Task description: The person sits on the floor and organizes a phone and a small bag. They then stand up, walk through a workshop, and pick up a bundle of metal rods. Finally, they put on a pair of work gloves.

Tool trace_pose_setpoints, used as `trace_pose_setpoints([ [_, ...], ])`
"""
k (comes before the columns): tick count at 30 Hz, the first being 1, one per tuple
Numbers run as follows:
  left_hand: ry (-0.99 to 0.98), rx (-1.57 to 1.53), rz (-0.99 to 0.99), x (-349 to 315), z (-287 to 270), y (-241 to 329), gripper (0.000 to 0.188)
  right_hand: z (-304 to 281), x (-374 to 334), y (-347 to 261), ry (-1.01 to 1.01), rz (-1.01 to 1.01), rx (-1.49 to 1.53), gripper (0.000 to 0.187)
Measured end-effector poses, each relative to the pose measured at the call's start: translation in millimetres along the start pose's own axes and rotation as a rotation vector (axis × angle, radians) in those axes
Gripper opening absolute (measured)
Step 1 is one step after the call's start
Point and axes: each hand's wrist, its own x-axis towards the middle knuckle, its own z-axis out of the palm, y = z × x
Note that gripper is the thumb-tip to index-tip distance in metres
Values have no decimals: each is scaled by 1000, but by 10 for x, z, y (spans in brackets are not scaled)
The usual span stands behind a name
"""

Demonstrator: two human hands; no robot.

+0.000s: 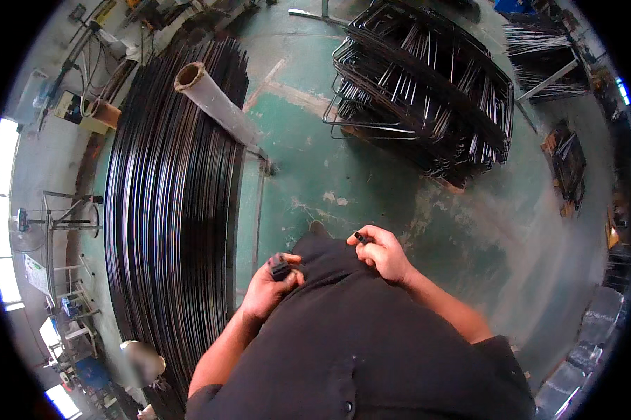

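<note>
My left hand is closed around a small bundle of black pieces, which look short and blocky; their exact kind is too small to make out. Between the thumb and fingers of my right hand is pinched one small black piece, also of unclear kind. Both hands are in front of my dark shirt, apart from each other, with the left one lower. Neither touches the metal stock around me.
Long dark metal rods lie stacked at my left, and a pale cardboard tube slants over their far end. Bent black metal frames are piled ahead on the green floor. Another person is beside the rods, lower left.
</note>
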Motion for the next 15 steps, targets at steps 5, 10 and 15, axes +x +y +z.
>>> trace_pose_setpoints([
  [5,-78,58,-67,354,-171,494,20,-45,577,-518,-59,31,207,37],
  [10,-157,246,-11,923,-195,967,19,-220,1374,-854,-314,78,23,32],
  [15,-100,218,-154,1448,99,1768,15,-143,2151,-1668,-479,32,-384,50],
])
